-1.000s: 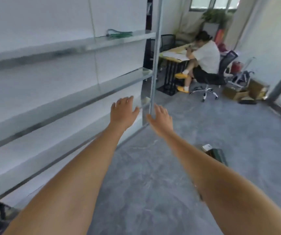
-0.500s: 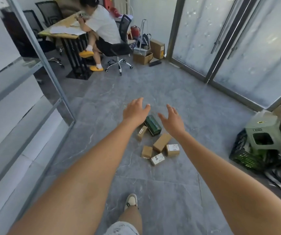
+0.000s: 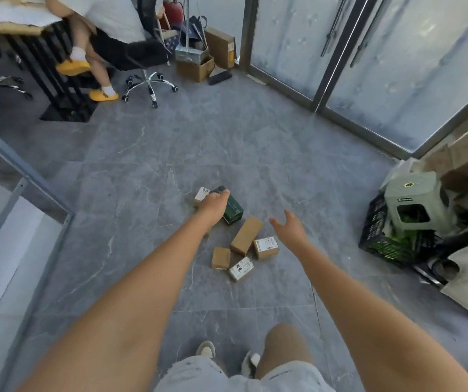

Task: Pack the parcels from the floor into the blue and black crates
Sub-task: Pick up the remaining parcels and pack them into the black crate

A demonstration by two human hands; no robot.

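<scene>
Cardboard parcels [image 3: 246, 235] lying clustered on grey floor [image 3: 142, 193], black crate [image 3: 379, 236] far right. You are reaching: left hand [image 3: 213, 205] curling over green box [image 3: 231, 209], right hand [image 3: 290, 230] open, empty. Grip box sides squarely before lifting.

One head-worn camera looks steeply down, forward, at the floor [image 3: 227, 142].

Floor [image 3: 148, 210] lay bare on all sides of parcel cluster [image 3: 245, 236]; approach from above unobstructed. Black crate [image 3: 374, 230], w/ green stool [image 3: 413, 205] atop, stood well apart at right.
</scene>
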